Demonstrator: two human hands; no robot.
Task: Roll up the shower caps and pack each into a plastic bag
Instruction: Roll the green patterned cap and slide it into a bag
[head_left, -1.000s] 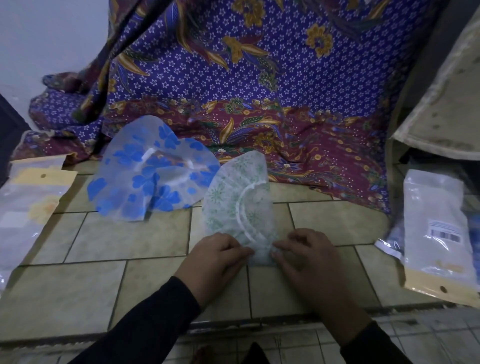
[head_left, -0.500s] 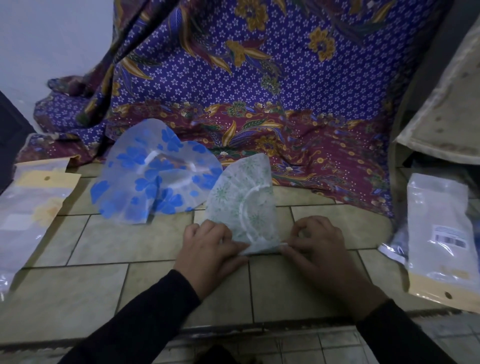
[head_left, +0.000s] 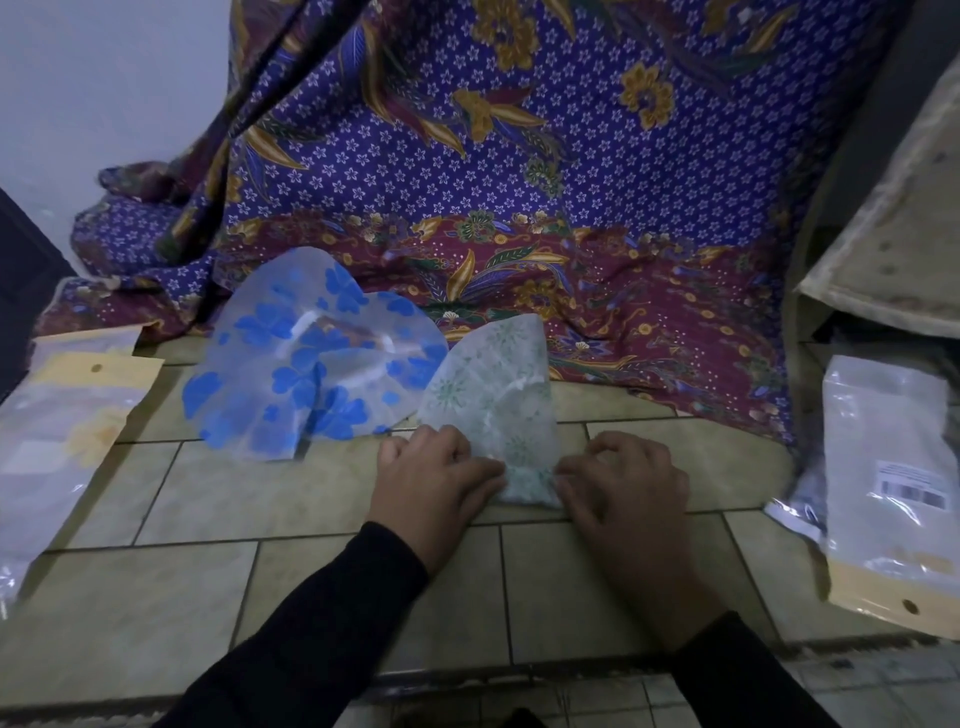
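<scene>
A folded green-patterned shower cap (head_left: 493, 400) lies on the tiled floor, its near end rolled into a small bundle. My left hand (head_left: 434, 480) and my right hand (head_left: 621, 480) pinch that rolled end from either side, fingers curled onto it. A blue-flowered shower cap (head_left: 306, 358) lies spread out just to the left, apart from my hands. Clear plastic bags with yellow header cards lie at the far left (head_left: 62, 415) and at the far right (head_left: 893, 488).
A purple and maroon batik cloth (head_left: 519, 182) hangs behind the caps and drapes onto the floor. A pale padded object (head_left: 893, 249) juts in at the upper right. The tiled step's front edge (head_left: 467, 675) runs under my forearms.
Both hands have stayed on the green cap's near end and rolled it further up, so the bundle between them is thicker. The blue cap and the bags have not moved.
</scene>
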